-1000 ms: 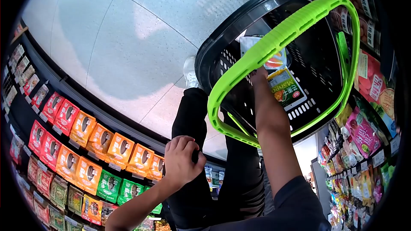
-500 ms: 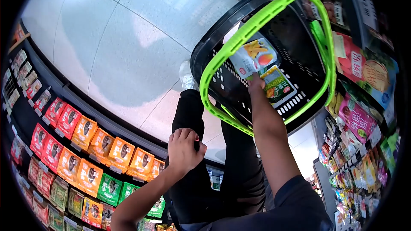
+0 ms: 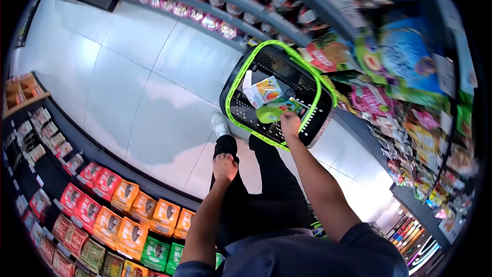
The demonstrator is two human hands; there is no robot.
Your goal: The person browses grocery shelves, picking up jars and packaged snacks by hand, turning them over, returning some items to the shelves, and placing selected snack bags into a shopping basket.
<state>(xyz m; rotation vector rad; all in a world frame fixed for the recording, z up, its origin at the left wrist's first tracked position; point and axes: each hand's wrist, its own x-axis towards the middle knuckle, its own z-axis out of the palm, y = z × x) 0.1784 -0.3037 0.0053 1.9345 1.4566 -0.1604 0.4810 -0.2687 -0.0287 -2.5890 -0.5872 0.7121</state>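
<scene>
My right hand (image 3: 290, 124) reaches into a black shopping basket (image 3: 228, 79) with bright green handles and pinches a green bag (image 3: 270, 113). The bag is blurred and its label cannot be read. Beside it in the basket lies a white pouch (image 3: 266, 91) with fruit pictures. Part of another green packet (image 3: 297, 106) shows to the right of the bag. My left hand (image 3: 225, 166) rests on my knee with its fingers bent over it, holding nothing.
Shelves of red, orange (image 3: 131, 237) and green (image 3: 155, 253) packets line the lower left. More snack shelves run along the top and right, with a large blue bag (image 3: 407, 54) and a pink bag (image 3: 371, 98). My white shoe (image 3: 219, 123) stands on the tiled floor left of the basket.
The view has pulled back and shifted, so the basket looks smaller and lower. A green bag is now in my right hand. My left hand stays on my knee.
</scene>
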